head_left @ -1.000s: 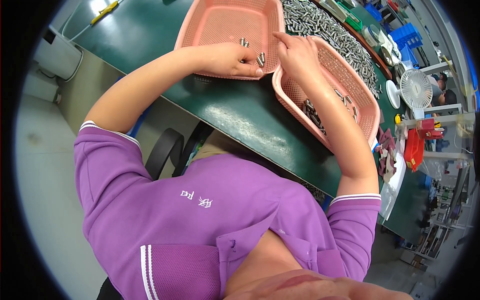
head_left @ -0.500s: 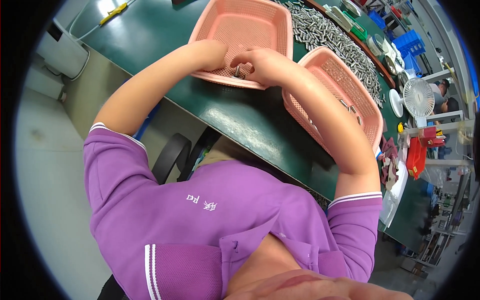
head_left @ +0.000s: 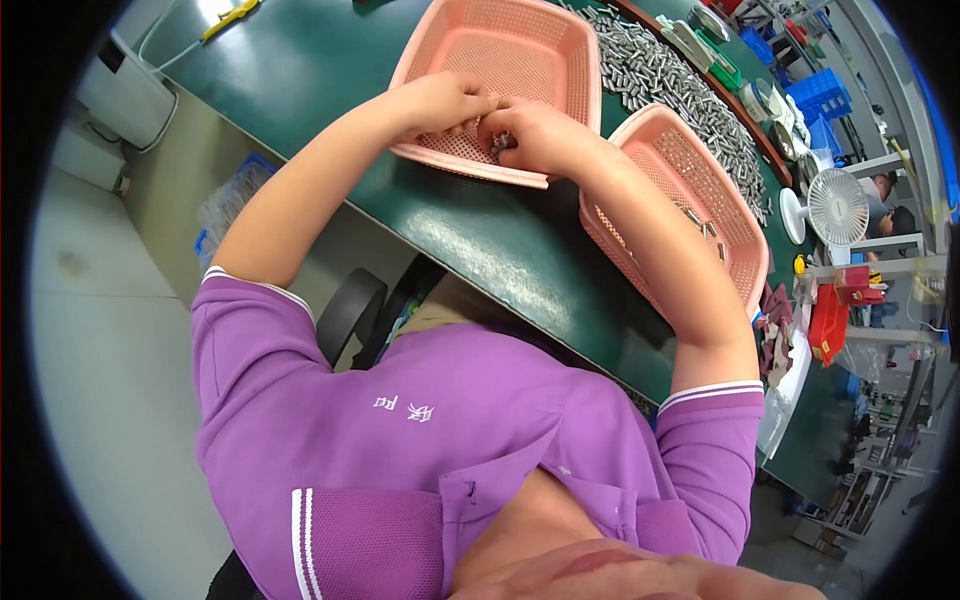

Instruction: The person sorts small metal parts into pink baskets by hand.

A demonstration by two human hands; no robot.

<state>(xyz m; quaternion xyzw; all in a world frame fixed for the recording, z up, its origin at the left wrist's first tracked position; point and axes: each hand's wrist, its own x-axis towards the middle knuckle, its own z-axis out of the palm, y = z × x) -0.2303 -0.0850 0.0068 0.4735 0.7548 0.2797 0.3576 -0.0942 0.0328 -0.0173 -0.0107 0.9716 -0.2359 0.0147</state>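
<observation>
Two pink baskets, two grips over one.

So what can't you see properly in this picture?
All in the head view:
Metal pieces at the right hand: mostly covered by it, so uncountable.
Left hand: curled over, hiding anything it might hold.
Right basket: partly behind the right forearm.
Left basket: far rim partly cut off by the top edge.
</observation>
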